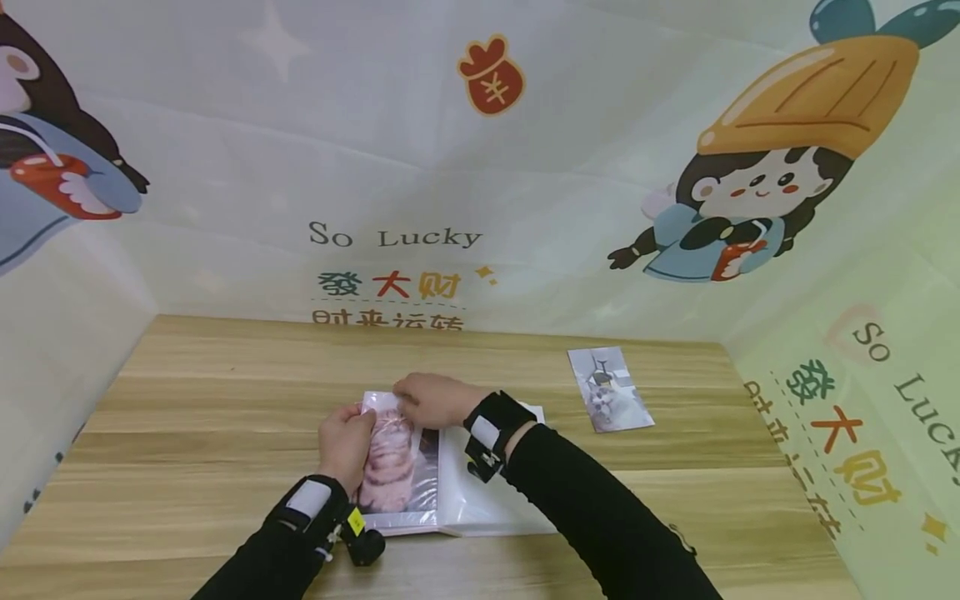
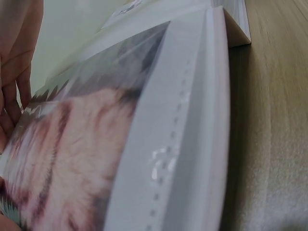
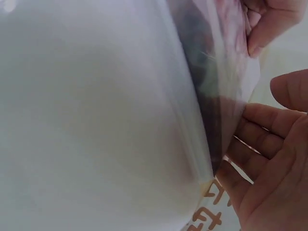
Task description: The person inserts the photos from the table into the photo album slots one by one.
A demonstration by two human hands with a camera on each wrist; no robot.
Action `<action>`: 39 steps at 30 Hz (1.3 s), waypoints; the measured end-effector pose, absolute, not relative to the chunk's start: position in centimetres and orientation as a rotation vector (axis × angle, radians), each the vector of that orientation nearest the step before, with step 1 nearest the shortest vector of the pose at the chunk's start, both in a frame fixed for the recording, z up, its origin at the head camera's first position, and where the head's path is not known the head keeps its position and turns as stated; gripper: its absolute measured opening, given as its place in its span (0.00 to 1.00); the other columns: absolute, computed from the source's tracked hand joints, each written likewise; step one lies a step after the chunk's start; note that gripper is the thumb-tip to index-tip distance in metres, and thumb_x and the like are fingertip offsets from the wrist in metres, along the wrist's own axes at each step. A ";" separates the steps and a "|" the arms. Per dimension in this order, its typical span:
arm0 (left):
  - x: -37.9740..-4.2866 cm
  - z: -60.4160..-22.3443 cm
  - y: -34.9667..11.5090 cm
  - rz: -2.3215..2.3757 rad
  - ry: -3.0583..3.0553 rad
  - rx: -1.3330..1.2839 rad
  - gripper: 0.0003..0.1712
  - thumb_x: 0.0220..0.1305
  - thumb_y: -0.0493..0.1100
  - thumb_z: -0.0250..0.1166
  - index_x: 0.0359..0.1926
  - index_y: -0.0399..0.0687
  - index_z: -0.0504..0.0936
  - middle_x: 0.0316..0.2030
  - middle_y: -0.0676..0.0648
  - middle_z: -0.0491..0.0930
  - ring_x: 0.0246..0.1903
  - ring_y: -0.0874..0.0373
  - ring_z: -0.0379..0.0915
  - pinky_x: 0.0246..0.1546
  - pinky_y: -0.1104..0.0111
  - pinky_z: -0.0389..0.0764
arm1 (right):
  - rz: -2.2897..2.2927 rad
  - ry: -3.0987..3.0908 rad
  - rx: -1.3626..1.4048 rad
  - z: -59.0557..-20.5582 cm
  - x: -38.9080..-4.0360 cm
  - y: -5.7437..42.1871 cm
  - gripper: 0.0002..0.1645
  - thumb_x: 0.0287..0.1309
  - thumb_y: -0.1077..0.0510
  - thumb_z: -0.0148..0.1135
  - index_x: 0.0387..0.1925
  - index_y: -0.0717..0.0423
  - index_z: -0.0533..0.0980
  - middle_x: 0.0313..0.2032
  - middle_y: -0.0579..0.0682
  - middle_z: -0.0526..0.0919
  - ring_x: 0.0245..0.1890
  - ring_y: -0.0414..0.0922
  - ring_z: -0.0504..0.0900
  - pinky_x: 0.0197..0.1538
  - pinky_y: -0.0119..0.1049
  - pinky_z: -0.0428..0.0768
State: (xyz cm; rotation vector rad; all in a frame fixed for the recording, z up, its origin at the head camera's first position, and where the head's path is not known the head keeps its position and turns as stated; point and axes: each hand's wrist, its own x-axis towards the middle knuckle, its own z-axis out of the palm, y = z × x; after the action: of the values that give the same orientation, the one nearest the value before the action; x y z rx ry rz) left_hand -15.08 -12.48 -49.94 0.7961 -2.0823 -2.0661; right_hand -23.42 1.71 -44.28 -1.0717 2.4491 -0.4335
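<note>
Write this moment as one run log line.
left hand: grips album at left edge | right hand: touches top edge | loose photo: on table

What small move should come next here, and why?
Probably the right hand should gently press the furry-animal photo snug in its clear sleeve: that hand is at the top edge of the album page, and the left hand pinches its outer side.

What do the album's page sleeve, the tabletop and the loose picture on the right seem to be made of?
Page sleeve: clear, glossy plastic, judging by its glints and see-through look.
Tabletop: wood or wood-look laminate; grain streaks show, but can't settle which.
Loose picture: probably photo paper or thin card, lying flat; finish unclear.
</note>
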 end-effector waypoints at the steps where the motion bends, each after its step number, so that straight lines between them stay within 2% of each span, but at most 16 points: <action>1: -15.1 -50.0 -12.5 -2.068 -2.080 0.797 0.20 0.73 0.33 0.58 0.56 0.16 0.77 0.42 0.31 0.86 0.32 0.63 0.75 0.32 0.78 0.73 | -0.431 2.478 -1.067 -44.4 -23.5 1.9 0.28 0.78 0.60 0.52 0.73 0.69 0.69 0.70 0.63 0.75 0.72 0.55 0.72 0.75 0.40 0.67; 5: -15.0 -49.8 -12.6 -2.058 -2.095 0.807 0.19 0.74 0.34 0.58 0.56 0.18 0.78 0.43 0.31 0.86 0.33 0.63 0.75 0.33 0.78 0.73 | -0.492 2.645 -0.956 -44.5 -24.9 3.6 0.38 0.78 0.54 0.57 0.78 0.70 0.59 0.77 0.67 0.64 0.78 0.59 0.62 0.79 0.47 0.60; 11: -14.9 -49.8 -12.5 -2.062 -2.112 0.819 0.20 0.74 0.35 0.58 0.57 0.18 0.77 0.49 0.26 0.83 0.37 0.58 0.77 0.33 0.78 0.73 | -0.690 2.820 -0.582 -44.9 -27.6 9.3 0.53 0.72 0.50 0.65 0.80 0.75 0.48 0.79 0.73 0.52 0.80 0.65 0.51 0.80 0.52 0.56; 13: -14.8 -49.7 -12.5 -2.065 -2.113 0.817 0.21 0.74 0.35 0.57 0.58 0.17 0.76 0.50 0.25 0.83 0.38 0.58 0.77 0.33 0.79 0.73 | -0.712 2.859 -0.451 -45.4 -28.2 11.8 0.57 0.70 0.49 0.68 0.79 0.76 0.46 0.79 0.75 0.50 0.80 0.67 0.49 0.80 0.54 0.54; 19: -14.6 -49.9 -12.7 -2.057 -2.125 0.782 0.19 0.74 0.33 0.57 0.56 0.17 0.76 0.43 0.29 0.85 0.32 0.65 0.74 0.32 0.79 0.74 | -0.654 2.907 0.016 -47.8 -28.5 19.4 0.61 0.67 0.42 0.68 0.75 0.83 0.48 0.74 0.81 0.54 0.77 0.73 0.53 0.78 0.59 0.58; 22: -14.7 -49.9 -12.8 -2.040 -2.149 0.769 0.19 0.74 0.34 0.57 0.55 0.17 0.76 0.41 0.30 0.85 0.31 0.65 0.73 0.32 0.78 0.73 | -0.688 2.848 0.271 -48.7 -27.9 22.3 0.64 0.68 0.40 0.66 0.75 0.84 0.43 0.75 0.82 0.48 0.78 0.73 0.47 0.78 0.61 0.55; 25: -14.6 -49.9 -12.9 -2.021 -2.180 0.770 0.20 0.75 0.35 0.57 0.57 0.18 0.76 0.45 0.28 0.85 0.34 0.63 0.75 0.32 0.79 0.73 | -0.756 2.777 0.450 -49.0 -27.2 24.2 0.68 0.67 0.39 0.65 0.76 0.83 0.38 0.75 0.83 0.42 0.79 0.74 0.42 0.79 0.63 0.50; 35: -14.5 -49.9 -12.8 -1.997 -2.182 0.732 0.21 0.74 0.35 0.57 0.57 0.17 0.76 0.50 0.24 0.84 0.37 0.61 0.78 0.34 0.80 0.73 | -0.681 2.691 0.557 -49.1 -26.4 26.2 0.65 0.64 0.39 0.67 0.72 0.86 0.45 0.71 0.84 0.51 0.74 0.75 0.52 0.76 0.64 0.56; 39: -14.3 -50.0 -12.8 -1.913 -2.238 0.715 0.23 0.72 0.34 0.58 0.60 0.17 0.75 0.51 0.23 0.83 0.42 0.48 0.82 0.36 0.76 0.74 | -0.640 2.652 0.546 -49.0 -26.8 26.6 0.62 0.64 0.40 0.69 0.72 0.84 0.49 0.68 0.83 0.53 0.71 0.74 0.54 0.73 0.64 0.61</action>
State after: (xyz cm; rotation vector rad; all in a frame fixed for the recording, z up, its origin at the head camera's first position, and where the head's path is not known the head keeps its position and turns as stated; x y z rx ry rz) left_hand -14.30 -12.76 -49.98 0.7146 -2.2379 -1.9133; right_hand -26.78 26.61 -48.97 0.5457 2.6520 -0.6397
